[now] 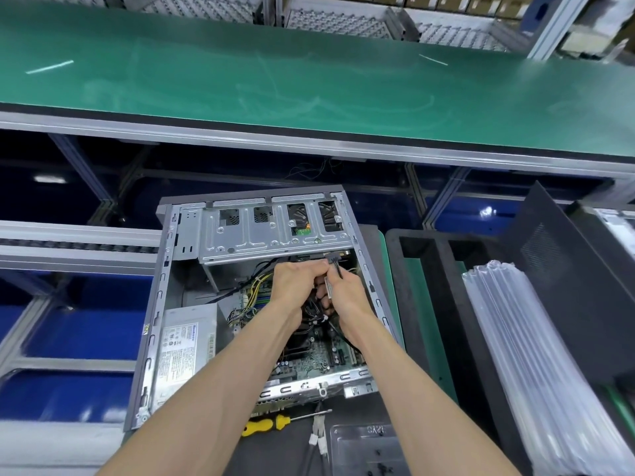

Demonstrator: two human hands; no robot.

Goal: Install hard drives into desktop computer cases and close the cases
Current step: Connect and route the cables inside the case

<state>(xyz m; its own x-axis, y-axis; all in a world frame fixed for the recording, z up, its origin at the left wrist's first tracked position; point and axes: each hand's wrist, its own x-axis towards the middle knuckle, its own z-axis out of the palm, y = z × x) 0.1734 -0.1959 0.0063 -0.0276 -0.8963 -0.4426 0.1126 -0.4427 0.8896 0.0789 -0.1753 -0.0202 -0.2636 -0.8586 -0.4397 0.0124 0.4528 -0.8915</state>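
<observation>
An open desktop case [165,269] lies on its side before me, side panel off. Its silver drive cage [275,235] spans the far end, with the motherboard [309,362] and a grey power supply [185,341] nearer me. Both hands reach inside just below the cage. My left hand [295,283] is curled around a bundle of black cables. My right hand [347,293] pinches a black cable with a flat connector [334,261] that sticks up toward the cage. No hard drive shows plainly; a small labelled part sits between my hands.
A yellow-handled screwdriver [264,426] lies at the case's near edge. A clear plastic tray [367,448] holds small black screws. A stack of clear-bagged items [522,355] sits at right beside a dark side panel [556,269]. A green conveyor belt [309,80] runs beyond.
</observation>
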